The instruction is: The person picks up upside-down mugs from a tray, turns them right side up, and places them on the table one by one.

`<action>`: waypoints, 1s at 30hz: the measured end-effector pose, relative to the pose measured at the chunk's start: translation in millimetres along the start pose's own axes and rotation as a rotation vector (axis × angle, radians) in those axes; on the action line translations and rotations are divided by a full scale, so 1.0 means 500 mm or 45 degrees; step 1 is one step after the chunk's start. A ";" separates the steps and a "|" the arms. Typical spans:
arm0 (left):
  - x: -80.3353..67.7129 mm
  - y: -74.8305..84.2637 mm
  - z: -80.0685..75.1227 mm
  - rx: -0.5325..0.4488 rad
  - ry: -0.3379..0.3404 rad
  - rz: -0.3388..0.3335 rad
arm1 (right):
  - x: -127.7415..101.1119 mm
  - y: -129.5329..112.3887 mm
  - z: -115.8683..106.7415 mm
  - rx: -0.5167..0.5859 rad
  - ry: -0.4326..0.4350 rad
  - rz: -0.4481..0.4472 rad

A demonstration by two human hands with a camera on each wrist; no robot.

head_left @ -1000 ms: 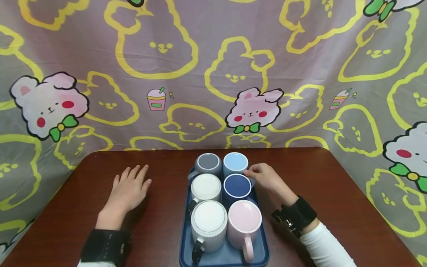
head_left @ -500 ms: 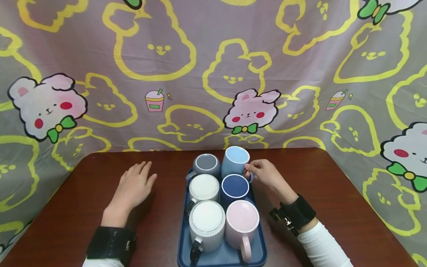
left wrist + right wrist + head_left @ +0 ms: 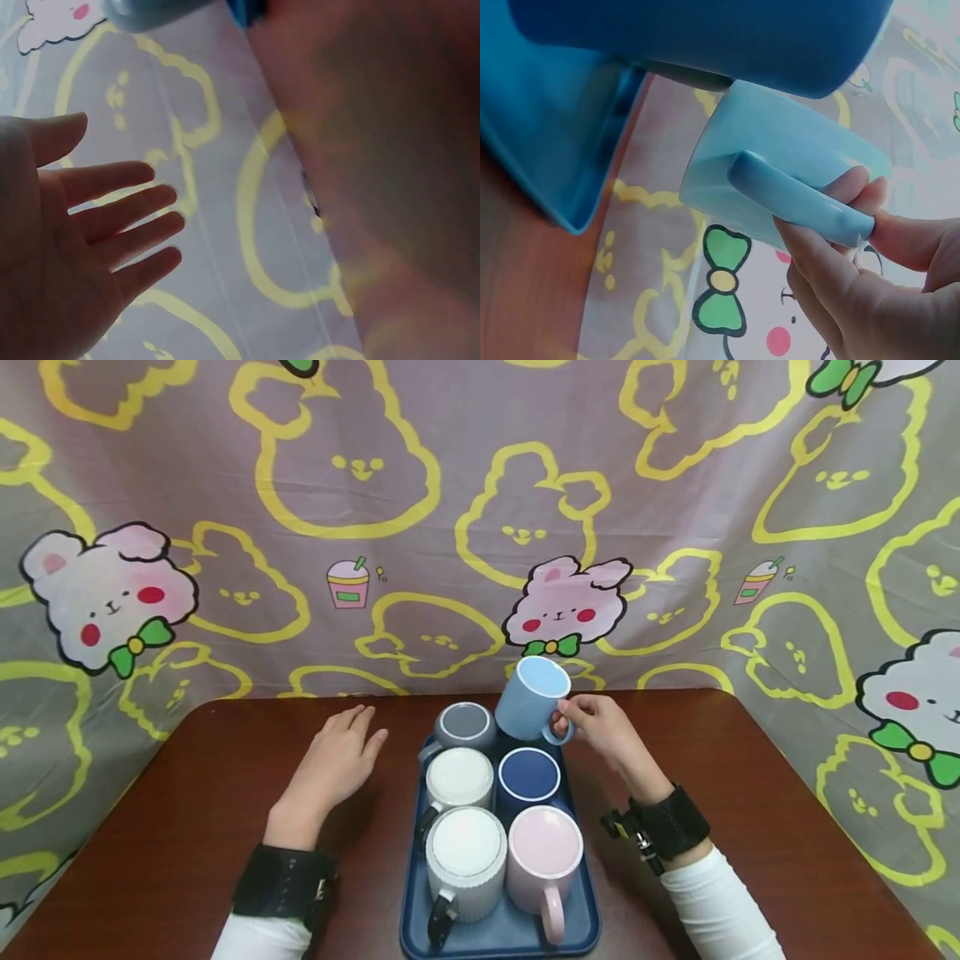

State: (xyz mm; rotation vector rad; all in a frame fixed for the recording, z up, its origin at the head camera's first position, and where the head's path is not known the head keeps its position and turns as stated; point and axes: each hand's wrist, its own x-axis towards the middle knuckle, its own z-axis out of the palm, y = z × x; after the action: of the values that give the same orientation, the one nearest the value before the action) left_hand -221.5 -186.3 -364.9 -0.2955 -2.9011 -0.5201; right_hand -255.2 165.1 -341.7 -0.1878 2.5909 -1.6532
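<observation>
Nearest, at the front of the blue tray (image 3: 577, 935), a ribbed white mug (image 3: 466, 862) and a pink mug (image 3: 545, 858) are seen standing side by side, their handles turned toward the person. Behind them a plain white mug (image 3: 459, 778) and a dark blue mug (image 3: 528, 779) are set, and in the far row a grey mug (image 3: 466, 727) is left on its own. So five mugs are judged to remain on the tray, and one is judged to be out of its place but not yet put down anywhere.

That one, the light blue mug (image 3: 530, 699), is held by its handle in the right hand (image 3: 600, 732), with the fingers and thumb curled round the handle; it is raised above the tray's far right corner and tilted, its mouth turned up and toward the camera. In the right wrist view the same mug (image 3: 776, 176) is shown clear of the tray edge (image 3: 547, 142), pinched at the handle by the fingers (image 3: 821, 259).

To the left, the left hand (image 3: 339, 764) is held over the brown table (image 3: 187, 827), beside the tray, its fingers loosely spread and nothing held.

Compared with half a second ago, the light blue mug is seen lifted higher and more tilted, and the left hand is found moved closer to the tray.
</observation>
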 end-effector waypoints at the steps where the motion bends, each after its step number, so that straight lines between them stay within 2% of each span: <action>1: 0.005 0.008 -0.001 -0.021 -0.006 0.009 | 0.001 -0.003 -0.002 0.021 0.002 -0.001; 7: 0.029 0.057 -0.012 -0.116 -0.033 0.060 | 0.004 -0.017 -0.009 0.146 0.010 -0.021; 16: 0.048 0.115 -0.032 -0.154 0.018 0.184 | -0.001 -0.038 -0.013 0.311 0.010 -0.060; 24: 0.068 0.170 -0.048 -0.194 -0.009 0.277 | -0.008 -0.063 -0.017 0.519 0.010 -0.106; 30: 0.077 0.207 -0.058 -0.244 -0.016 0.297 | -0.011 -0.078 -0.018 0.607 0.001 -0.120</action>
State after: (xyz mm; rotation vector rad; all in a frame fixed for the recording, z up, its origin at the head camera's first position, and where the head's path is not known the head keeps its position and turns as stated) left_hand -231.1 -95.3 -296.8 -0.6565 -2.7801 -0.7563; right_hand -248.2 157.8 -302.5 -0.2819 2.1317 -2.2367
